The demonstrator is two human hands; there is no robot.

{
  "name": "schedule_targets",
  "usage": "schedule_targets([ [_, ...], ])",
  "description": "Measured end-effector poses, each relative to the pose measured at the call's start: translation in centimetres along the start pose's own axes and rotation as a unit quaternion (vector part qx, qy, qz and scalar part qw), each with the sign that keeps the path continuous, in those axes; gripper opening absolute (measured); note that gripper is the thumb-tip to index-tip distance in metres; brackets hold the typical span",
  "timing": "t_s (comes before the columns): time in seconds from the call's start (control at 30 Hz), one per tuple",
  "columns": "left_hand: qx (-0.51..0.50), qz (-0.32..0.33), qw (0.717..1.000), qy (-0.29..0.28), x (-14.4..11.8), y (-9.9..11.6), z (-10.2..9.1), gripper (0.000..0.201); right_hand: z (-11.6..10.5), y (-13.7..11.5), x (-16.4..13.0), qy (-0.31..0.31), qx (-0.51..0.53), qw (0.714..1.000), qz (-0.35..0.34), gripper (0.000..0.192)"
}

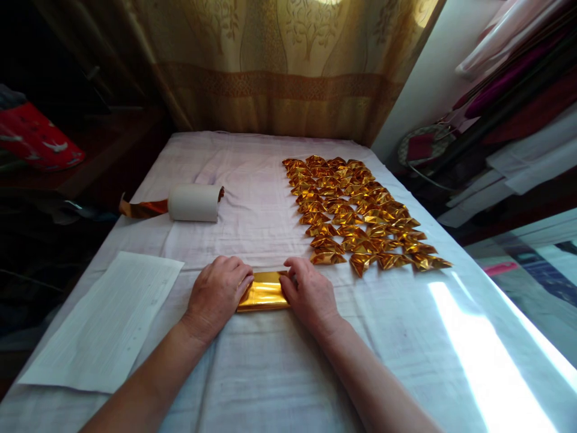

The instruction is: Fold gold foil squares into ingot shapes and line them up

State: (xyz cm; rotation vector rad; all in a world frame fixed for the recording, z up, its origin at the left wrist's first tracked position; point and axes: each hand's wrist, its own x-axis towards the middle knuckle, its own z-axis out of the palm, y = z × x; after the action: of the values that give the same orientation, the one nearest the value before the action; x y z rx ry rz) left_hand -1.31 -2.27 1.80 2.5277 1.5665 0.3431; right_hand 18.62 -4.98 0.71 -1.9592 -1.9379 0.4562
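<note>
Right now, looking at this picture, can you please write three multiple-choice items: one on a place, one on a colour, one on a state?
1. Where does the white roll lie?
A. Beyond the left hand, toward the curtain
B. On the folded pieces
C. Under the right hand

2. What colour is the foil sheet between the hands?
A. Silver
B. Gold
C. Green

3. How do the hands stand on the foil sheet?
A. Both lifted off it
B. Only the right hand touches it
C. Both press on it, one at each end

Answers:
1 A, the roll rests farther up the white cloth.
2 B, it shines gold like the folded pieces.
3 C, the fingers of both hands cover its ends.
</note>
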Motion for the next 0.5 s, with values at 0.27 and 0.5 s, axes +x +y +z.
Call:
schedule_targets([
  [0.27,0.056,0.008,0.997,-0.05,-0.6,1.7,-1.7,0.017,-1.0,0.1,0.6,-0.045,-0.014,0.98,-0.194,0.019],
  [0.5,0.069,0.005,0.996,-0.056,-1.0,2.6,-1.8,0.021,-1.2,-1.1,-0.2,-0.053,-0.047,0.981,-0.183,0.011],
])
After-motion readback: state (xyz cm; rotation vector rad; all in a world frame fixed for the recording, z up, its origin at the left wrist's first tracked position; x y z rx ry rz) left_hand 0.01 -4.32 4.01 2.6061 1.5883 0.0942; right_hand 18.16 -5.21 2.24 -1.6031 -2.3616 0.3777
